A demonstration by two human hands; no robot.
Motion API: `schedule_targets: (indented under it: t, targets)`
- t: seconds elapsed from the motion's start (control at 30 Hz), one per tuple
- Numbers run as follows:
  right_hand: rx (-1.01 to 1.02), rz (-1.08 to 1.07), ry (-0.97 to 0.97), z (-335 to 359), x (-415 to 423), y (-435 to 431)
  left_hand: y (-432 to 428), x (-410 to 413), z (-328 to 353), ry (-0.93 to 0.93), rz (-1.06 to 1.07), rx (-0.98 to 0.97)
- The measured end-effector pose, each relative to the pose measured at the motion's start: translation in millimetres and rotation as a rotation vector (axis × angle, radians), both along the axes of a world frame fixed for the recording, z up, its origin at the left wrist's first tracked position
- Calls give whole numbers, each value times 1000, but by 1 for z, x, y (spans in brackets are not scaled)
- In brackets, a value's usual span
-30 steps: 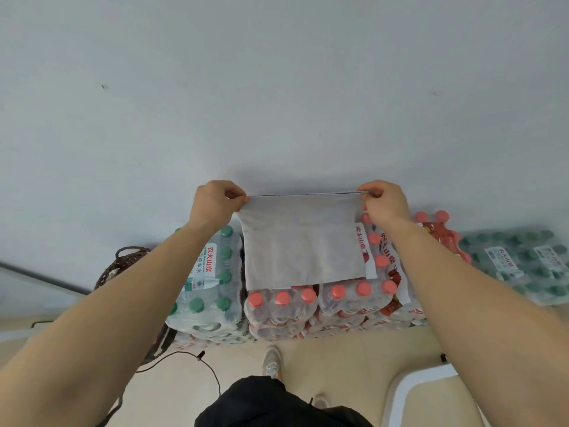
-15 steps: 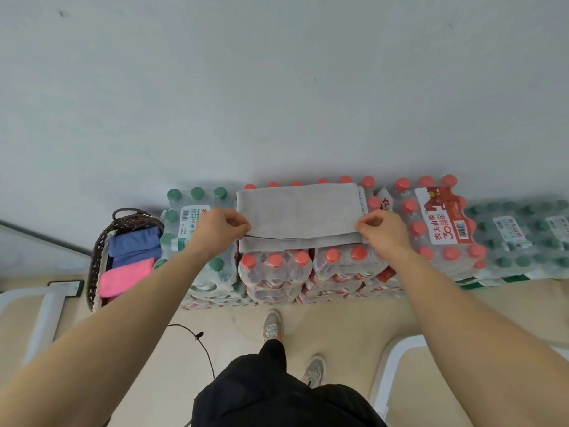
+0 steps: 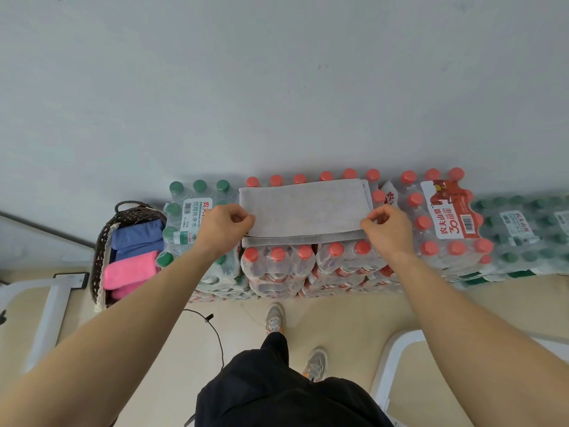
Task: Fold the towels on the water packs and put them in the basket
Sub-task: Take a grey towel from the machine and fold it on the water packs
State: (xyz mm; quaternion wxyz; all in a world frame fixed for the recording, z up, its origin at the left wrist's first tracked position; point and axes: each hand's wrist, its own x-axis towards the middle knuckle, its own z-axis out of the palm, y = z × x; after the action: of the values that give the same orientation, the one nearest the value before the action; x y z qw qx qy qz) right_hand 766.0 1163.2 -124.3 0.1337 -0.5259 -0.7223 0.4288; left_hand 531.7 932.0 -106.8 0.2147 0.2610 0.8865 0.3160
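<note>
A grey towel (image 3: pixel 303 208) lies folded in half on the red-capped water packs (image 3: pixel 278 266), its upper layer stopping a little short of the near edge of the lower one. My left hand (image 3: pixel 226 224) pinches the towel's near left corner. My right hand (image 3: pixel 386 224) pinches the near right corner. A dark woven basket (image 3: pixel 101 260) stands on the floor at the left of the packs and holds folded blue towels (image 3: pixel 137 237) and pink towels (image 3: pixel 129 272).
Green-capped packs (image 3: pixel 187 208) sit between the basket and the towel, and more red-capped (image 3: pixel 443 217) and green-capped packs (image 3: pixel 523 229) stretch to the right. A grey wall rises behind. White frames (image 3: pixel 49 309) and a cable (image 3: pixel 215 334) lie on the beige floor near my feet.
A second ago both hands held the towel up by its top corners, hanging. They brought it down flat onto the packs, folded in half, and now hold the near corners.
</note>
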Motion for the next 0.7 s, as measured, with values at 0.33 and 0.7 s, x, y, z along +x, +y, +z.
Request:
schedule_targets:
  t: [0.33, 0.7]
  targets:
    - [112, 149, -227, -16, 7, -5, 0, -1, -12, 111, -213, -355]
    - [453, 570, -340, -12, -78, -23, 63, 15, -33, 464, -415, -205]
